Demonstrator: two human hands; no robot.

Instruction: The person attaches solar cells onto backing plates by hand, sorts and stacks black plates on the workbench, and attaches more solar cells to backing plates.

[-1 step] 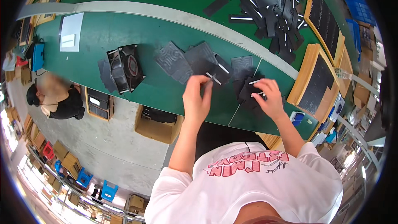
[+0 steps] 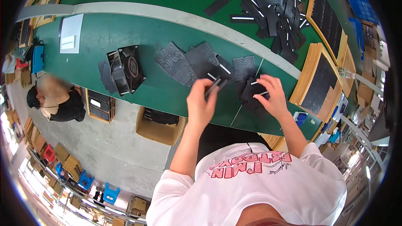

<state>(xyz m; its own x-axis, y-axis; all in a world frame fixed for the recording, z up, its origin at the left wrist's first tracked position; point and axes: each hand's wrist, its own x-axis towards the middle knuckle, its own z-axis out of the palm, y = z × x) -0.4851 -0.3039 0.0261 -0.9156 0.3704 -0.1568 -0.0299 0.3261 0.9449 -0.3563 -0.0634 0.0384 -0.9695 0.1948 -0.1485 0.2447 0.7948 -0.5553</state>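
My left hand (image 2: 202, 100) pinches a thin dark strip (image 2: 215, 85) between thumb and fingers, slightly above the bench. Just beyond it lie overlapping flat black pieces, one with a white strip (image 2: 225, 68) on it. To the right, my right hand (image 2: 273, 97) is curved over a dark pile of black pieces (image 2: 247, 90) with short white strips. Its thumb and fingertips are apart, and the fingers partly hide these pieces. Grey-black patterned sheets (image 2: 173, 60) lie left of centre, and another grey sheet (image 2: 243, 68) lies between the hands, farther back.
A black fan-like unit (image 2: 127, 69) stands at the left. A pale rail (image 2: 176, 19) crosses the green bench (image 2: 155, 104); beyond it is a large heap of black pieces (image 2: 274, 12). Wooden trays (image 2: 316, 81) stand at the right. A person (image 2: 63, 100) is at the far left.
My left hand has shifted slightly right and nearer me, and the strip in it has turned. The right hand's fingertips have spread a little from its thumb.
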